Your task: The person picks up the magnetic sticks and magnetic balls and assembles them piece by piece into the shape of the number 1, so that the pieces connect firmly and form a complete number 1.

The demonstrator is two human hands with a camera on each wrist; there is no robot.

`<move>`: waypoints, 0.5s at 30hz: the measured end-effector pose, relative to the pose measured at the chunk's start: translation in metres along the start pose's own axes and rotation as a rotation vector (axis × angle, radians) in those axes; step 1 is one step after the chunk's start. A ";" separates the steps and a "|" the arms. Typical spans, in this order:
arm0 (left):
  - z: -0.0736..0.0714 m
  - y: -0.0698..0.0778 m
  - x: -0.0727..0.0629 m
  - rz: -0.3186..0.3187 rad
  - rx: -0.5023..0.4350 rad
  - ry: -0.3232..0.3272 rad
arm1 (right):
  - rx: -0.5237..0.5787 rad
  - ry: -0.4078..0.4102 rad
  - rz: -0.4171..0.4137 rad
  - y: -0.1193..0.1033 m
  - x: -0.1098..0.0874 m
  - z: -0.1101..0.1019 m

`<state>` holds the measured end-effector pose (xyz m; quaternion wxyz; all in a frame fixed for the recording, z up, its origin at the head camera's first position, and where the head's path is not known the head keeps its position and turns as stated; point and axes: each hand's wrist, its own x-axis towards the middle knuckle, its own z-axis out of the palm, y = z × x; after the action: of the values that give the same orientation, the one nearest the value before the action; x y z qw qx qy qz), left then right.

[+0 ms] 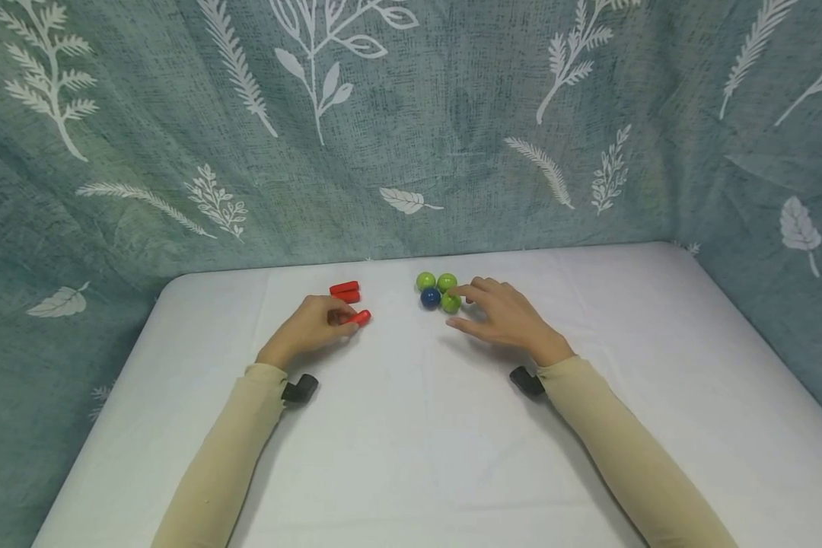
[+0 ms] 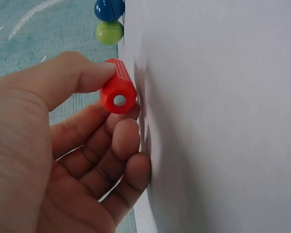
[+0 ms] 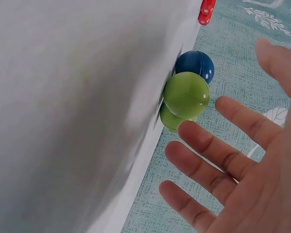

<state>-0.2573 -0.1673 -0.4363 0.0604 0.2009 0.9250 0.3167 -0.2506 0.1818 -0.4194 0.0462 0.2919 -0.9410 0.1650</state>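
Note:
Between thumb and fingers, my left hand (image 1: 317, 326) pinches a short red cylinder (image 1: 360, 318). The left wrist view shows its grooved side and a grey dot on the end of that red cylinder (image 2: 118, 92). Two similar red cylinders (image 1: 345, 288) lie side by side just beyond this hand. My right hand (image 1: 503, 313) hovers with spread fingers at the right of the near green ball (image 1: 450, 303); in the right wrist view nothing is gripped. Against that ball sit a dark blue ball (image 1: 430, 297) and two more green balls (image 1: 425, 281), all glossy.
A white cloth (image 1: 411, 441) covers the table. Behind its far edge and along the sides hangs a green-blue leaf-patterned curtain (image 1: 356, 183). Black wrist devices (image 1: 300, 390) sit under both cuffs.

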 end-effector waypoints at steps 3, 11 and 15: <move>0.004 0.002 0.001 -0.002 -0.031 0.011 | -0.002 0.005 -0.006 0.000 0.001 0.000; 0.016 0.012 0.002 0.008 -0.227 0.003 | 0.012 0.021 -0.018 -0.001 0.000 0.001; 0.022 0.020 0.004 0.042 -0.334 -0.004 | 0.029 0.035 -0.019 -0.001 -0.001 0.000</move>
<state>-0.2490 -0.1393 -0.4415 0.0879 0.2081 0.8551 0.4668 -0.2490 0.1812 -0.4196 0.0599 0.2984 -0.9348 0.1831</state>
